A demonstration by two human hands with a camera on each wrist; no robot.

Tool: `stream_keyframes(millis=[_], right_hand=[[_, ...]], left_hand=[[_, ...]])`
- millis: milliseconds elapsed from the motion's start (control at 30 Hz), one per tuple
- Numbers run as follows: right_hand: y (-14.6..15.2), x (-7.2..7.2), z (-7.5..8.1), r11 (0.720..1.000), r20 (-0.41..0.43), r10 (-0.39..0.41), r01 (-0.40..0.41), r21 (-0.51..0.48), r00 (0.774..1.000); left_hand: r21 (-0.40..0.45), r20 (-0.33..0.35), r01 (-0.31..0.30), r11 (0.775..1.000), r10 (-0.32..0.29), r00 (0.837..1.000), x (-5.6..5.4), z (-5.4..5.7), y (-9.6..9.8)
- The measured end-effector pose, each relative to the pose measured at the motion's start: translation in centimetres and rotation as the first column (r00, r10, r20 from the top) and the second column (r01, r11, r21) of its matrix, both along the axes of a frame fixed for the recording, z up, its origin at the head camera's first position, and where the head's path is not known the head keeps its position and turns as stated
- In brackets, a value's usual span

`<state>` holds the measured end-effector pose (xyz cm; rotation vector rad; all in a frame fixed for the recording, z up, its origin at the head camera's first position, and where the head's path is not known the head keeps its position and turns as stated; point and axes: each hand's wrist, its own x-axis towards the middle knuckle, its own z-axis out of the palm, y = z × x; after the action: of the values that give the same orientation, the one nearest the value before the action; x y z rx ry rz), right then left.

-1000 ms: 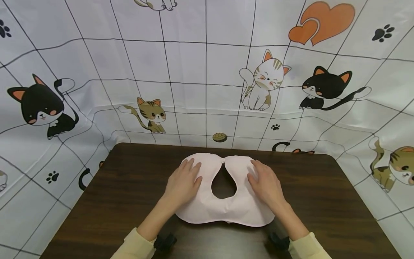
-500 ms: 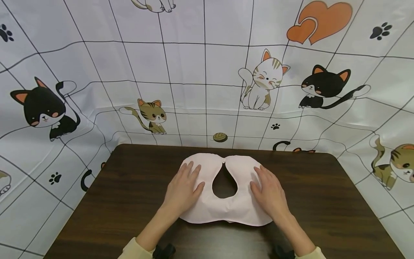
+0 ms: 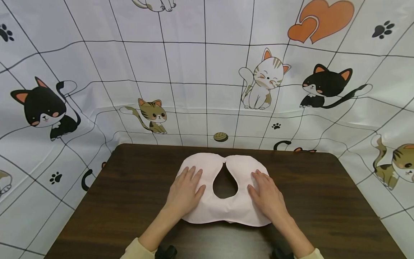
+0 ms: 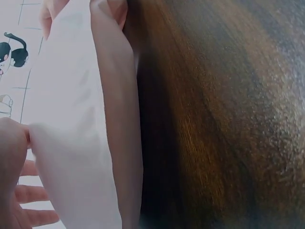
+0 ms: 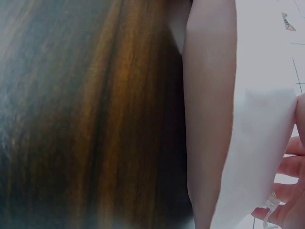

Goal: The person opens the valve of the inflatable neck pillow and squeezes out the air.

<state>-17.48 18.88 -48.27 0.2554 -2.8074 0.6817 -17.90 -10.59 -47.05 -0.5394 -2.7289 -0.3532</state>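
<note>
A pale pink U-shaped neck pillow (image 3: 225,212) lies flat on the dark wooden table, its two ends meeting at the far side around a teardrop opening. My left hand (image 3: 185,190) rests on the pillow's left half, fingers fairly straight and pointing away from me. On the right half lies my right hand (image 3: 268,196), its fingers extended in the same way. Both wrist views show the pillow's thick side from close by, with a seam along the edge. Beside the fingers in the right wrist view is a small clear plastic piece (image 5: 271,202), perhaps a valve.
The dark wood-grain table (image 3: 129,201) extends on both sides of the pillow. Behind it and at the sides hangs a white sheet (image 3: 184,61) with grid lines and cartoon cats. Dark straps (image 3: 166,251) show at the wrists near the bottom.
Both hands have slid slightly toward me over the pillow's surface. The pillow itself stays in nearly the same place and shape.
</note>
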Motion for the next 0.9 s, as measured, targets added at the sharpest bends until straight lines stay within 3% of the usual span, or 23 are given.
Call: stream_keyframes(millis=[300, 667, 900], right_hand=[[-0.18, -0.02, -0.15, 1.000, 0.004, -0.001, 0.001, 0.013, 1.000], [-0.25, -0.02, -0.22, 0.998, -0.017, 0.020, -0.018, 0.062, 1.000], [-0.23, 0.12, 0.33, 0.997, 0.013, 0.021, -0.022, 0.080, 1.000]], left_hand=[[-0.014, 0.037, 0.003, 1.000, -0.002, 0.999, -0.15, -0.42, 0.07], [-0.007, 0.030, 0.005, 1.000, -0.005, 1.000, -0.04, -0.70, -0.11], [0.014, 0.041, 0.023, 1.000, -0.023, 0.999, -0.22, -0.75, -0.14]])
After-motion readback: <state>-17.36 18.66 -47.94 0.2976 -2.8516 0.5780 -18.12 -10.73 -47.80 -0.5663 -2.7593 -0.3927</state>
